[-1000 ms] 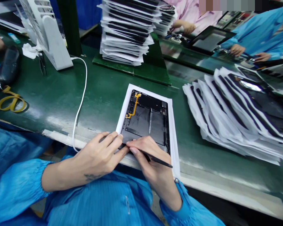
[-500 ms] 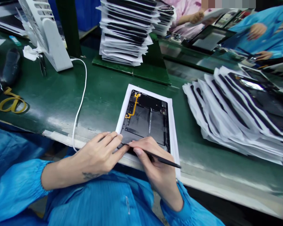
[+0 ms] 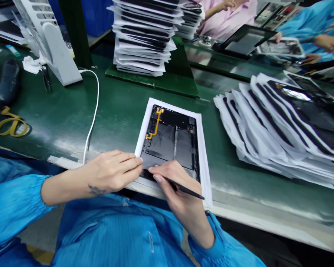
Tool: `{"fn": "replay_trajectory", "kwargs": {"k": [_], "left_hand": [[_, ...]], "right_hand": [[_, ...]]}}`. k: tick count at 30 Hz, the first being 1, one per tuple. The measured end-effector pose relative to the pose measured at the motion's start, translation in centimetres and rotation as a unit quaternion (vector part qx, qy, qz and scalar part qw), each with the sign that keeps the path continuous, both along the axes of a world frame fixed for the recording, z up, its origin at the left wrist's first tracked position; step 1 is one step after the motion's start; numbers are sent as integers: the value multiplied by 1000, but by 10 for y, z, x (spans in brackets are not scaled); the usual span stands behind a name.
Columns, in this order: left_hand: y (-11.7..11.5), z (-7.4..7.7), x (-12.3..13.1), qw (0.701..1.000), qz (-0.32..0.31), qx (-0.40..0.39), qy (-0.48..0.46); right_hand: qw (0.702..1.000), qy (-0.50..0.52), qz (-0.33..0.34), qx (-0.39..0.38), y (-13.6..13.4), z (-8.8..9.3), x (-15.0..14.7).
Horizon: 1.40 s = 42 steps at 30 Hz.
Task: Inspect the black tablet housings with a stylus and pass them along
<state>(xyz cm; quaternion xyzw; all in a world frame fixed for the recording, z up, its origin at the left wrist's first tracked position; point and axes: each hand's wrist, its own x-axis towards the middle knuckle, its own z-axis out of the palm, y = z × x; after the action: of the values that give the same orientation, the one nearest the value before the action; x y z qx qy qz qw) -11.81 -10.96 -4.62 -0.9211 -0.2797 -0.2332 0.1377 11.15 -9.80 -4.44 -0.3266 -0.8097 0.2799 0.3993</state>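
An opened tablet (image 3: 169,142) with an orange flex cable (image 3: 157,126) lies on a white sheet (image 3: 206,170) at the bench's front edge. My right hand (image 3: 180,193) is closed round slim black tweezers (image 3: 192,193), their tips low over the tablet's near end and partly hidden by my fingers. At the near left corner of the tablet, my left hand (image 3: 117,170) has its fingers pressed together on the edge. Its thumb is out of sight.
A tall stack of tablets and white sheets (image 3: 144,40) stands on a green board (image 3: 180,83). Another stack leans at right (image 3: 267,122). A white fan-like device (image 3: 55,52), its cable (image 3: 96,104) and yellow tape (image 3: 11,126) lie left. Co-workers sit opposite.
My left hand has drawn back slightly to the left, away from the tweezers' tips. The right hand still holds the tweezers at the tablet's near end. The view has shifted a little.
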Motion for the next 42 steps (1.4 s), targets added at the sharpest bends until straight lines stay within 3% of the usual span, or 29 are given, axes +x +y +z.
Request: {"fn": "replay_trajectory", "kwargs": {"k": [8, 15, 23, 32, 42], "left_hand": [[6, 8, -1, 998, -10, -25, 59], [-2, 4, 3, 999, 7, -18, 26], [-9, 0, 8, 999, 28, -17, 22], [-10, 0, 18, 999, 51, 8, -1], [-8, -11, 44, 998, 15, -53, -31]], "right_hand": [[1000, -14, 25, 0, 1, 1, -1], [999, -19, 38, 13, 2, 0, 0], [998, -44, -37, 15, -11, 0, 35], [996, -49, -57, 37, -23, -1, 30], [978, -150, -48, 138, -34, -9, 30]]}}
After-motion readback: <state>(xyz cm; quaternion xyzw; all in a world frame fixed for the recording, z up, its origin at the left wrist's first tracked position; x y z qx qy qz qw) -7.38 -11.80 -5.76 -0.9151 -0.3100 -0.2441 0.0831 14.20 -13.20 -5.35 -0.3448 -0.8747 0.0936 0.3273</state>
